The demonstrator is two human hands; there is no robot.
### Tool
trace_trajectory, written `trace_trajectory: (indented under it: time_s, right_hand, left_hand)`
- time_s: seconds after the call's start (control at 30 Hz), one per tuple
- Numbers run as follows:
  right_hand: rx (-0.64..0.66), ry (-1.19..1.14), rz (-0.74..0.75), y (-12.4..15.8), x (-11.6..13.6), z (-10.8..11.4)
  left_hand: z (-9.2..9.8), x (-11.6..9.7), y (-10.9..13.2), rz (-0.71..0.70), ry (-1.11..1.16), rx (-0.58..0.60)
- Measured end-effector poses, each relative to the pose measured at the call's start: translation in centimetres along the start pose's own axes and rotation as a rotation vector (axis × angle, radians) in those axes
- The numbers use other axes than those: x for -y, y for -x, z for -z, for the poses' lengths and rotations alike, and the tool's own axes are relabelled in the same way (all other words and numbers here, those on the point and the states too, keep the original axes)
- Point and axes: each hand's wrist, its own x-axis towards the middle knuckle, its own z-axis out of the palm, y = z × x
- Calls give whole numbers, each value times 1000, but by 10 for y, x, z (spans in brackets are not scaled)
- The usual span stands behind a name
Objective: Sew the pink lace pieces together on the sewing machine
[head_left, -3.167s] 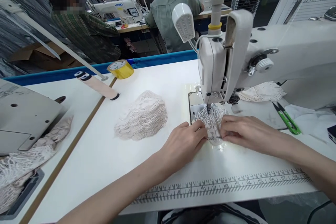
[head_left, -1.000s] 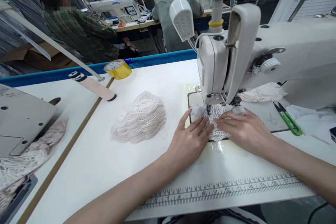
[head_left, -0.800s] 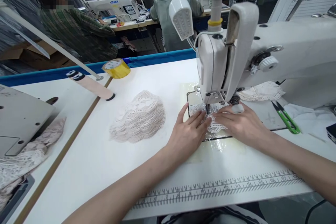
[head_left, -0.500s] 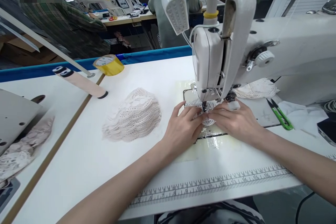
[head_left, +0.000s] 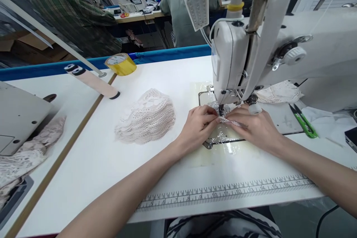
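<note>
A small white lace piece (head_left: 229, 121) lies under the presser foot (head_left: 221, 110) of a white sewing machine (head_left: 230, 59). My left hand (head_left: 199, 121) pinches its near edge just left of the foot, thumb and fingers together. On the other side my right hand (head_left: 252, 123) grips the lace, its fingers close to the needle area. Part of the lace is hidden under the fingers and the machine head. To the left of my hands a stack of pale lace pieces (head_left: 147, 119) rests on the white table.
Green thread snips (head_left: 304, 121) and a folded lace piece (head_left: 280, 92) lie right of the needle. Yellow tape (head_left: 121, 64) and a pink roll (head_left: 93, 81) lie at the back left. A printed ruler (head_left: 223, 193) runs along the front edge. Two people sit beyond the table.
My fingers have drawn closer together at the lace's near edge, which now looks lifted or folded instead of flat. The whole view has shifted slightly.
</note>
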Motion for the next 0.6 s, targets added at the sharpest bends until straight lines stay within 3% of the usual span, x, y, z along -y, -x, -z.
trace_trajectory:
  time_s: [0.27,0.6]
  right_hand:
    - [-96,185,77,-4,5,-8]
    - [-168,228,96,-5,8,-13]
  left_hand:
    - [0,0,-2,16,35,-12]
    - [-2,1,-1,2,48,-36]
